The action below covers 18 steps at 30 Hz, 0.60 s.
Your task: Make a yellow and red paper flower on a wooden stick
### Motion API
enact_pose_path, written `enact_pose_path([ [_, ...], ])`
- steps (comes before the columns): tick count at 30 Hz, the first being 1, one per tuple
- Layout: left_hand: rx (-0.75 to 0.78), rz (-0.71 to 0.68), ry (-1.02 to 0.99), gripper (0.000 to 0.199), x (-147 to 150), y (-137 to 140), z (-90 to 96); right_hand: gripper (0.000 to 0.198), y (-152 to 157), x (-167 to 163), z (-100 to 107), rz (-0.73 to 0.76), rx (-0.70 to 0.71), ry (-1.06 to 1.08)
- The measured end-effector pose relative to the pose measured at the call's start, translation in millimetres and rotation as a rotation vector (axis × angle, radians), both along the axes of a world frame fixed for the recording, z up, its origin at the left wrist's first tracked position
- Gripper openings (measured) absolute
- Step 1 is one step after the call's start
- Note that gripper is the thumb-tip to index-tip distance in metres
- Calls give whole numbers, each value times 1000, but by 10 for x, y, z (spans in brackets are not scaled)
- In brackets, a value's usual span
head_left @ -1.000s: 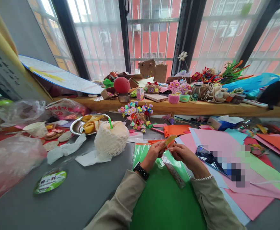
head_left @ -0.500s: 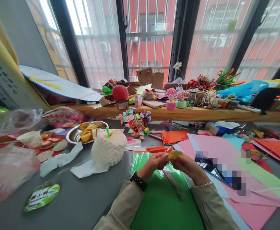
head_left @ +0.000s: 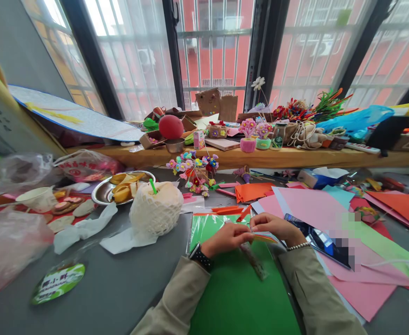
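Over the green paper pack (head_left: 242, 298) at the near edge of the grey table (head_left: 127, 284), we see two hands together at a small multicoloured paper stack (head_left: 266, 237). The left hand (head_left: 228, 239) grips the stack's left end, its thumb hidden from us. The right hand (head_left: 274, 227) is curled behind the stack with its fingertips gathered at the edge; we cannot tell whether they pinch it. The layers are too thin for us to count. Below the hands, a clear patterned sleeve (head_left: 252, 260) is blurred, its upper end partly covered. The bottom of the view cuts off the green pack, and the left edge cuts off a pinkish plastic bag (head_left: 12, 251). Pixel blocks mask the lower right end of the phone (head_left: 318, 239).

We count one phone, one netted coconut (head_left: 155, 211) with one green straw (head_left: 153, 187), one paper cup (head_left: 38, 200), one steel bowl (head_left: 101, 194) holding banana peels (head_left: 122, 190), one red balloon (head_left: 171, 127), and two little pots of pink flowers, one pink (head_left: 248, 144), one green (head_left: 263, 143).

Loose pink paper (head_left: 309, 207) and other coloured sheets spread over the table on our right. A wooden sill (head_left: 221, 160), crowded with crafts, runs beneath dark-framed, barred windows (head_left: 211, 51), and a pinkish-red building stands outside.
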<state>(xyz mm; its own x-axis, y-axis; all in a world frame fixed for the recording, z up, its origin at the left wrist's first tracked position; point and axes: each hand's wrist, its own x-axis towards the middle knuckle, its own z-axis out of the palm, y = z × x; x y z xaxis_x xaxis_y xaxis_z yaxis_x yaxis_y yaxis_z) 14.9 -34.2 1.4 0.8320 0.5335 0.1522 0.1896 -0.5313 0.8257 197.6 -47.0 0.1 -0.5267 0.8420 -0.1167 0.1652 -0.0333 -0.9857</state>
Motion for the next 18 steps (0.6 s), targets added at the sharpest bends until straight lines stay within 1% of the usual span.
enact_pose_path([
  [4, 217, 67, 65, 28, 43, -24, -81, 17, 22, 64, 49, 51, 105, -188],
  [6, 321, 126, 72, 26, 56, -30, -101, 17, 20, 59, 80, 9, 179, -257],
  [8, 392, 198, 74, 23, 60, -29, -109, 17, 19, 27, 106, -89, 272, -284],
  [10, 425, 268, 90, 23, 58, -21, -115, 19, 23, -23, 122, -182, 362, -305],
  [12, 434, 320, 116, 25, 53, -10, -124, 20, 32, -75, 126, -231, 434, -343],
  [18, 442, 351, 70, 26, 57, 1, -136, 19, 33, -187, 110, -342, 629, -478],
])
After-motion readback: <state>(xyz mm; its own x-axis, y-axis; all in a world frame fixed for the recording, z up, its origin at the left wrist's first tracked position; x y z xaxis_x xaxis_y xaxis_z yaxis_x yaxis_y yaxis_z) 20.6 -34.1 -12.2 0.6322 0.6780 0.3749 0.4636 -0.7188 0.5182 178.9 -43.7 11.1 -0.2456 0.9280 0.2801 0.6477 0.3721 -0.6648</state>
